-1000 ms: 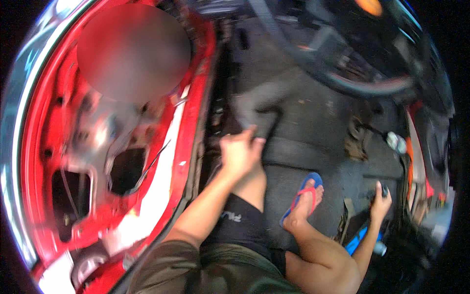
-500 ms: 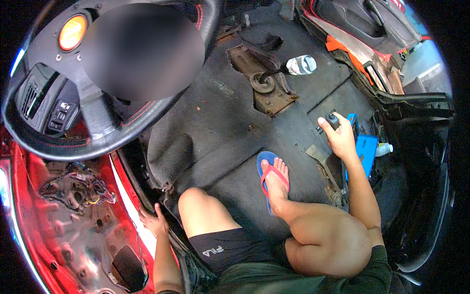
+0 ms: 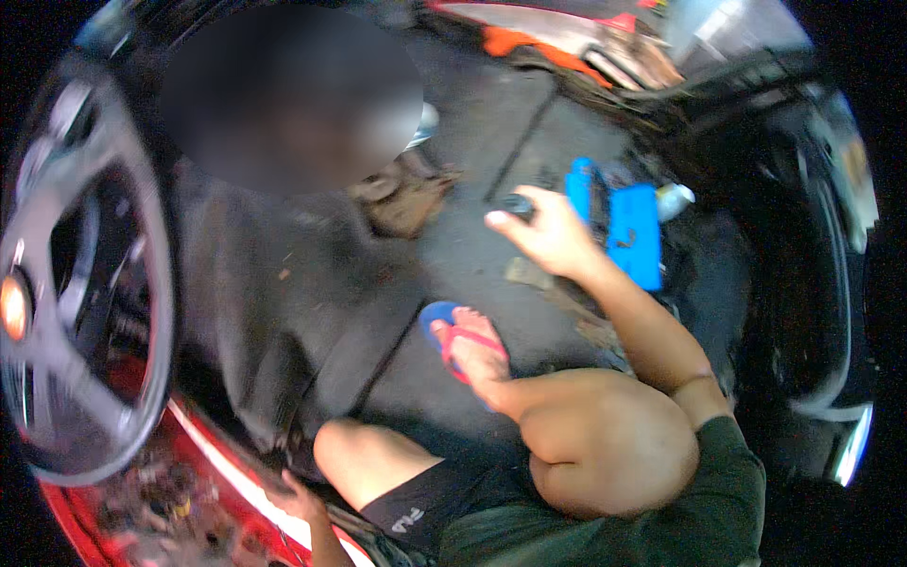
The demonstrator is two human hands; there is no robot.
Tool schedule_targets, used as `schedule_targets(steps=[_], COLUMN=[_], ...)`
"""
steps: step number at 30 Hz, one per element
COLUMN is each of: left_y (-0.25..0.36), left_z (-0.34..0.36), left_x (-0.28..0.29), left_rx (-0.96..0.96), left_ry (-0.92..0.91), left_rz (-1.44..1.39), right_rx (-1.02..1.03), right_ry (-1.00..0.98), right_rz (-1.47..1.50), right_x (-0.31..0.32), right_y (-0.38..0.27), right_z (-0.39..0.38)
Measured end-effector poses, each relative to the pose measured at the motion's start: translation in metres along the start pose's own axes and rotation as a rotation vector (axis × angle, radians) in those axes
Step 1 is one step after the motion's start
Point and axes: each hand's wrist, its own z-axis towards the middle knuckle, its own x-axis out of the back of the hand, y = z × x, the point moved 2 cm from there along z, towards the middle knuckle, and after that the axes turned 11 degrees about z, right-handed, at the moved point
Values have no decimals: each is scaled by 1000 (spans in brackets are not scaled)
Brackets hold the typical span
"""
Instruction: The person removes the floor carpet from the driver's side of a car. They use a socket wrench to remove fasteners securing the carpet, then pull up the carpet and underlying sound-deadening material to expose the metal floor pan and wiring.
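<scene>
My right hand (image 3: 557,241) is closed around a short black handle (image 3: 513,205), held above the dark car floor. The hand hides most of it, so I cannot tell what kind of tool it belongs to. Just right of that hand lies an opened blue case (image 3: 635,227), with small dark pieces inside that are too blurred to name. A whitish bottle (image 3: 674,201) rests against its far side. My left hand (image 3: 300,501) is at the red and white door sill (image 3: 236,468), its fingers smeared and partly hidden.
The steering wheel (image 3: 142,312) stands at the left, above a red door (image 3: 179,510) with bare inner metal. Rusty metal (image 3: 411,208) shows through a floor opening. An orange cloth (image 3: 529,45) hangs over the far sill. My sandalled foot (image 3: 468,345) is on the floor mat.
The view has swung to the right, shifting the steering wheel, floor and blue case leftward in the picture. My right hand still grips the black handle; my left hand stays by the sill.
</scene>
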Motion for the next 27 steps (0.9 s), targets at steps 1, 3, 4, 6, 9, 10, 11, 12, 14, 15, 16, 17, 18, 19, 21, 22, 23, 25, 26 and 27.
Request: schedule_targets(steps=[1,3,4,6,9,10,11,12,14,15,16,17,18,19,21,22,23,25,26,27], left_y=[-15,-3,35,102,172,188,218,253,272,303,336,357,362,359,387,392,390,394,395,396], left_z=[-3,-10,-25,-21,-13,-16,-9,-9,15,19,17,26,39,60,49,40,39,41,43,44], left_x=[1,8,43,54,53,54,45,32,-32,-56,-73,-91,-124,-161,-167,-177,-176,-180,-184,-189], left_rx=[38,-81,-137,-248,-344,-350,-507,-629,-589,-511,-502,-626,-576,-517,-524,-505,-475,-406,-406,-401], left_ry=[12,134,279,280,312,317,217,36,-242,-402,-474,-428,-408,-367,-328,-406,-467,-587,-620,-651], left_rz=[62,301,311,101,-408,-555,-343,-283,-525,-574,-561,-350,-181,-10,79,24,-25,-49,-176,-303], right_rx=[-132,39,105,-8,23,18,34,56,33,12,-13,-32,-39,2,-8,-31,-39,-24,3,31], right_ry=[-116,0,-28,-125,-104,-127,-121,-70,-84,-98,-86,-104,-124,-121,-106,-80,-94,-103,-100,-99], right_rz=[88,33,41,60,73,84,83,53,70,87,107,128,149,161,155,173,177,166,150,134], right_x=[-2,-2,-21,-4,6,4,6,6,9,11,14,15,17,9,12,12,14,18,18,17], right_y=[-11,-3,-16,-26,-24,-22,-19,-13,-15,-13,-15,-21,-27,-34,-29,-21,-22,-22,-22,-22], right_z=[1,-2,9,5,-3,-2,-3,-7,-8,-9,-13,-12,-11,-7,-9,-14,-17,-17,-16,-16])
